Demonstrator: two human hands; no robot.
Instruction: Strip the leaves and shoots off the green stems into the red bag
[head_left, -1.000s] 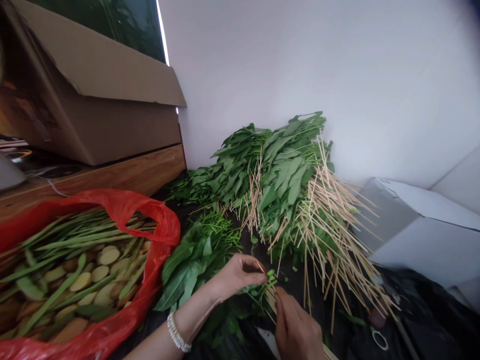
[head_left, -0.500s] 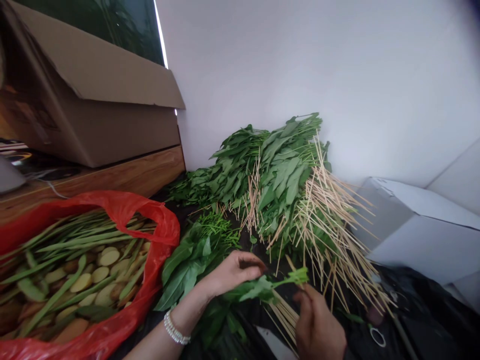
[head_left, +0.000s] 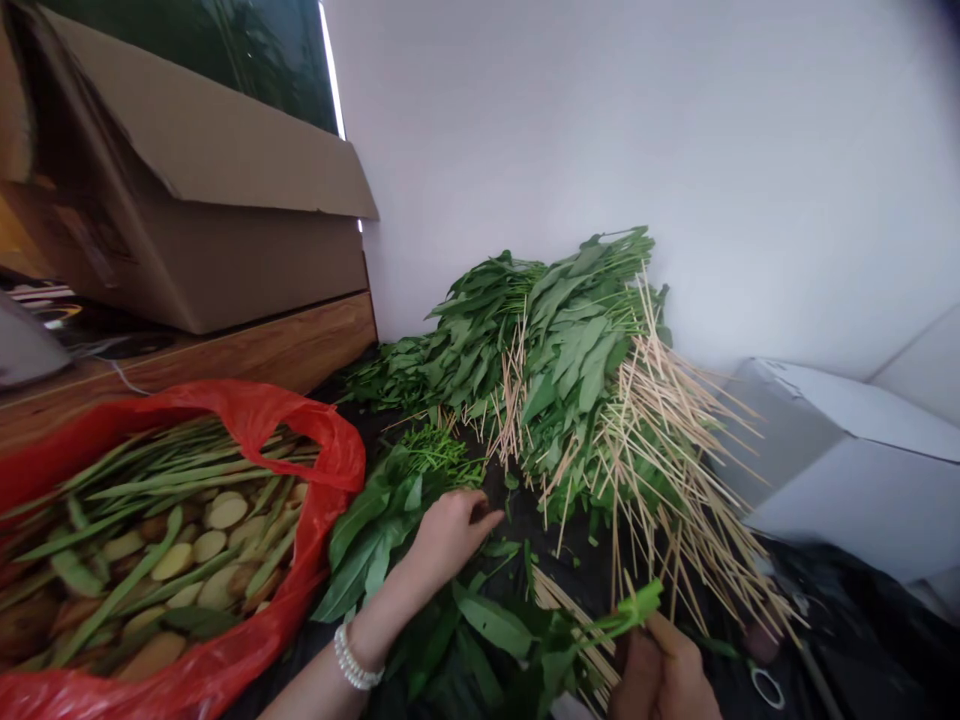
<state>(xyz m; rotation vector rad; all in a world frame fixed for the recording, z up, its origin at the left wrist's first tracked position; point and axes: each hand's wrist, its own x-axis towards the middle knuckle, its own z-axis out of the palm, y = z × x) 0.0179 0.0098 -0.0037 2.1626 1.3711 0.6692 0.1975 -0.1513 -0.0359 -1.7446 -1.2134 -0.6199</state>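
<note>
My right hand (head_left: 660, 675) sits at the bottom edge, closed around the stalk end of a leafy green sprig (head_left: 525, 635) threaded on a bamboo skewer. The sprig trails left and low over the dark surface. My left hand (head_left: 450, 530), with a bead bracelet on the wrist, reaches into a small loose bunch of green leaves (head_left: 390, 510), fingers curled and pinching among them. A large heap of skewered greens (head_left: 570, 370) with their pale sticks fanned out lies behind, against the white wall.
A red plastic bag (head_left: 225, 640) on the left holds green stalk trimmings and pale slices. A cardboard box (head_left: 210, 220) sits on a wooden shelf at the back left. A white box (head_left: 847, 460) stands on the right. Loose skewers (head_left: 570, 620) lie near my right hand.
My right hand pulled the skewered sprig to the right and down, away from my left hand. My left hand let go of it and moved back to the loose bunch of leaves.
</note>
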